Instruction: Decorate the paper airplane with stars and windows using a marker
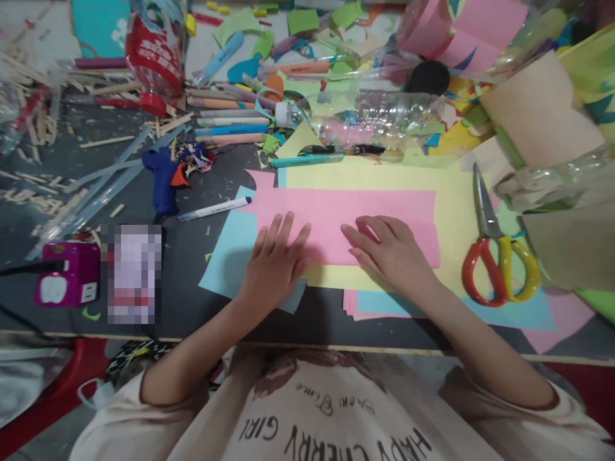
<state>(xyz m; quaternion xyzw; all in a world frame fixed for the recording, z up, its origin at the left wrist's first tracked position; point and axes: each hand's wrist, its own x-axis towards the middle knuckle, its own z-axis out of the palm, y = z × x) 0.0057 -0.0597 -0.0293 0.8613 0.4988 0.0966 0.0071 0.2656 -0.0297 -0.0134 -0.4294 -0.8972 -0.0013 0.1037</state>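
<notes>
A pink sheet of paper (331,218) lies over a yellow sheet (451,192) and a blue sheet (230,250) in the middle of the table. My left hand (275,262) rests flat on the pink paper's left part, fingers spread. On its right half sits my right hand (387,246), fingers bent a little and apart, the tips touching the paper. Neither hand holds anything. Scissors (494,250) with red and yellow handles lie shut to the right. A white marker (216,209) is left of the pink paper.
Behind the paper lie a clear plastic bottle (379,115), a teal marker (307,160) and several other pens. To the left are a blue glue gun (161,179), a phone (137,275) and a purple box (67,275) with a cable. A red-labelled bottle (154,51) stands among wooden sticks.
</notes>
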